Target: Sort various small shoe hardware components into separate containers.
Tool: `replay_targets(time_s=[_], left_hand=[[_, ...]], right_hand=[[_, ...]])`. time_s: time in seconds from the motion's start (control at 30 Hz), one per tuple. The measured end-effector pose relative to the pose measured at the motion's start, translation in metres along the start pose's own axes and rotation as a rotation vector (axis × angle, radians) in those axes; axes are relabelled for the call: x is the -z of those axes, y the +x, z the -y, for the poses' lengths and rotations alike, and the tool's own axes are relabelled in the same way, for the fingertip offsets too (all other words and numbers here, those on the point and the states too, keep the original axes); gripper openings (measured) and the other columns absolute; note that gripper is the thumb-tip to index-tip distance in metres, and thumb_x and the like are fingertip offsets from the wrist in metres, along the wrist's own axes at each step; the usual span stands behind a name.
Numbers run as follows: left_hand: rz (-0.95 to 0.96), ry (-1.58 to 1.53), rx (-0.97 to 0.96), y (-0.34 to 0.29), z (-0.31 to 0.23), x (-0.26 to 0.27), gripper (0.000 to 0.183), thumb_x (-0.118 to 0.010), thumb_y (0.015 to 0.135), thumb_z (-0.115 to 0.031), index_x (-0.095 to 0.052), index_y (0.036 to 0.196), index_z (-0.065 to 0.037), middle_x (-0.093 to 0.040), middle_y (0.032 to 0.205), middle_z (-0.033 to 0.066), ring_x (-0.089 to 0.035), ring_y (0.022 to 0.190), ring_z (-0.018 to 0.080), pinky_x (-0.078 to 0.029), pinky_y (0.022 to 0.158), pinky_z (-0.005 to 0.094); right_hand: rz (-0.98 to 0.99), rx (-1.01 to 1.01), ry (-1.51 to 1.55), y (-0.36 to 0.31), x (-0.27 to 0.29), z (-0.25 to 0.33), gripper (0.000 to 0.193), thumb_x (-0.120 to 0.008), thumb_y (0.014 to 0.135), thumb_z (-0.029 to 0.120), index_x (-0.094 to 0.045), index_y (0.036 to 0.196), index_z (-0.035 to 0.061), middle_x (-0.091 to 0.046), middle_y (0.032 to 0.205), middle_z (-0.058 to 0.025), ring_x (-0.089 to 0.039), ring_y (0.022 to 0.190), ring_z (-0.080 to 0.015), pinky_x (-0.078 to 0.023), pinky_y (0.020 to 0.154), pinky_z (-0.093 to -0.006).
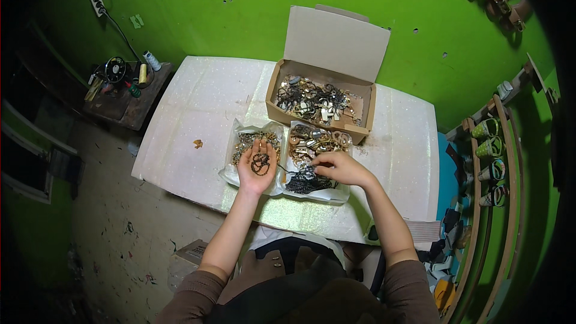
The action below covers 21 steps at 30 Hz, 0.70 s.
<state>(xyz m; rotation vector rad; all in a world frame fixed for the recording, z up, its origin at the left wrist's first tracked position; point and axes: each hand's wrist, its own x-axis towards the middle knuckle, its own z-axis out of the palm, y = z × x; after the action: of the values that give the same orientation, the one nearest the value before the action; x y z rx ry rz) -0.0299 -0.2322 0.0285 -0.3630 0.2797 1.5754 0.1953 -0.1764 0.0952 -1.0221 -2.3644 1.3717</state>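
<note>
Strand of dark beads (260,164) lies looped on the upturned palm of the left hand (257,178), fingers extended and slightly curled, nothing clamped. Right hand (340,168) is palm down, thumb and fingertips drawn close over the right tray (337,197); cannot tell whether they pinch anything. Hands are apart from each other, a short gap between them.

Beneath and just in front of the right fingertips: a heap of black beads (308,183), in the near part of the right tray. Beyond those fingertips, same tray: mixed metal pieces (318,138), many gold-toned. Left hand is above the left tray (229,174), whose small gold and silver bits (245,140) show past its fingers. The two trays sit side by side.

Farther off, beyond both hands: cardboard box (371,108), lid (336,42) raised, holding a tangle of dark strands and shiny pieces (315,99). White table (174,114) carries the lot. Left of the left hand, a small brown scrap (198,143); well past that, a side table (123,111) with thread spools (143,74). Well to the right of the right hand, a wooden rack (513,162) of small shoes (491,147).
</note>
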Motion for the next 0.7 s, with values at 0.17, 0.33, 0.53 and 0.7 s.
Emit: replay_targets(time_s=[0.17, 0.33, 0.53, 0.7], left_hand=[[0.016, -0.007, 0.004, -0.002, 0.001, -0.001, 0.025, -0.037, 0.084, -0.015, -0.058, 0.09, -0.006, -0.058, 0.095, 0.0072, -0.052, 0.096, 0.0198, -0.04, 0.09, 0.0337], [0.027, 0.017, 0.007, -0.002, 0.006, -0.003, 0.024, -0.038, 0.084, -0.015, -0.058, 0.093, -0.006, -0.058, 0.095, 0.007, -0.052, 0.097, 0.02, -0.04, 0.091, 0.0336], [0.071, 0.004, 0.07, -0.004, 0.011, -0.005, 0.024, -0.039, 0.084, -0.016, -0.058, 0.095, -0.006, -0.058, 0.096, 0.0065, -0.051, 0.099, 0.0196, -0.038, 0.092, 0.0343], [0.115, 0.012, 0.113, -0.005, 0.022, -0.018, 0.024, -0.039, 0.085, -0.018, -0.057, 0.095, -0.006, -0.058, 0.097, 0.0065, -0.05, 0.1, 0.02, -0.037, 0.093, 0.0351]], right_hand=[[-0.009, 0.048, 0.103, 0.009, -0.013, 0.009, 0.023, -0.056, 0.077, 0.018, -0.06, 0.094, 0.0039, -0.062, 0.082, -0.0109, -0.059, 0.074, -0.0223, -0.045, 0.069, -0.031], [0.184, -0.079, -0.258, 0.002, -0.025, -0.032, 0.025, -0.057, 0.074, 0.018, -0.061, 0.095, 0.0047, -0.062, 0.088, -0.0124, -0.059, 0.079, -0.0252, -0.045, 0.073, -0.0336], [0.049, -0.154, -0.376, 0.007, -0.031, -0.042, 0.035, -0.059, 0.071, 0.023, -0.059, 0.103, 0.0069, -0.057, 0.103, -0.0149, -0.054, 0.095, -0.0285, -0.044, 0.082, -0.036], [-0.041, 0.071, -0.164, 0.037, -0.053, -0.019, 0.035, -0.06, 0.073, 0.025, -0.057, 0.099, 0.0012, -0.054, 0.104, -0.0179, -0.049, 0.1, -0.0319, -0.041, 0.083, -0.036]])
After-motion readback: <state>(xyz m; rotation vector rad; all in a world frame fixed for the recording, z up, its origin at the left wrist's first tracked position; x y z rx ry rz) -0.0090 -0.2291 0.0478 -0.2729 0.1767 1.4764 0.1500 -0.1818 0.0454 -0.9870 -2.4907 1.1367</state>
